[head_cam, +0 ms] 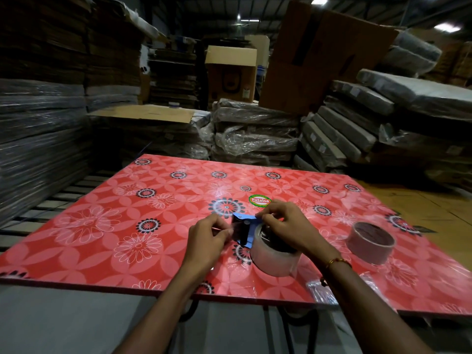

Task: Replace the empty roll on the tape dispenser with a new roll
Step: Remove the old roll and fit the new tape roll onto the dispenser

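Now both hands (245, 226) are gripping the tape dispenser (244, 227): left hand (208, 238) pinching the tape end, right hand (282, 226) steadying the new roll (272, 258) on the worktop (102, 226).

The blue tape dispenser (244, 226) lies on the red flowered bench (102, 226), its toothed cutter end pointing away and a black roller across its frame. A full roll of clear tape (273, 256) sits mounted on it at the near side, lying tilted. The empty roll (370, 242), a brown cardboard core, stands flat well apart to the right.
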